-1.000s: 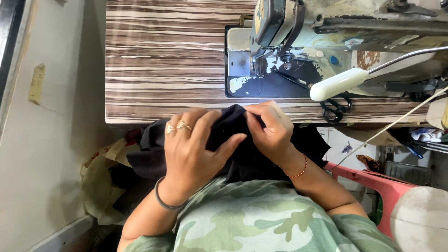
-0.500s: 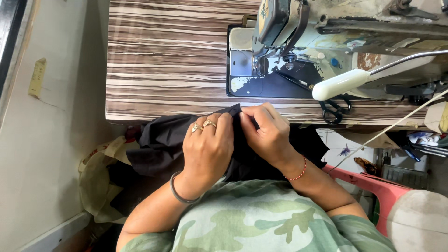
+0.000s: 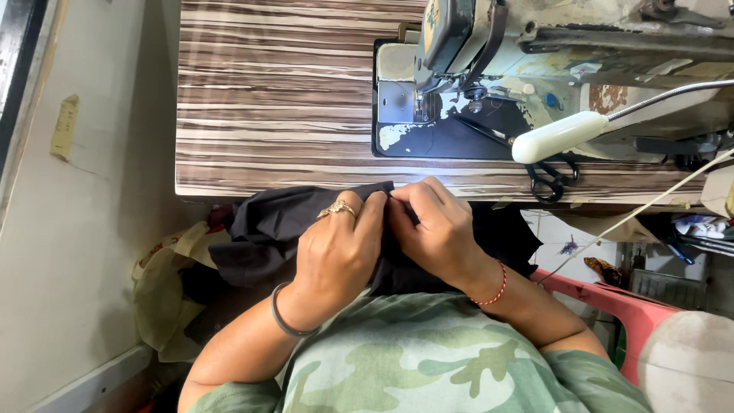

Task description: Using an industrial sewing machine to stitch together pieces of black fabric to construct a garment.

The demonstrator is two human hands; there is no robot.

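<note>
My hands hid most of the black fabric (image 3: 267, 229); left hand (image 3: 336, 252) and right hand (image 3: 440, 233) pinched its bunched, dark, creased edge in their fingers, at the surface (image 3: 275, 99).

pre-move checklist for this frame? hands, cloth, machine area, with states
1. Both hands on the cloth: ok. Left hand and right hand pinch the black cloth at the table edge.
2. Cloth clear of the needle: ok. It lies at the near edge of the table, apart from the sewing machine.
3. Scissors out of the way: ok. Scissors lie right of the hands, untouched.
4. Lamp clear: ok. The white lamp head hangs over the machine bed.
5. Seam or fold aligned: cannot tell, the fingers hide it.
</note>
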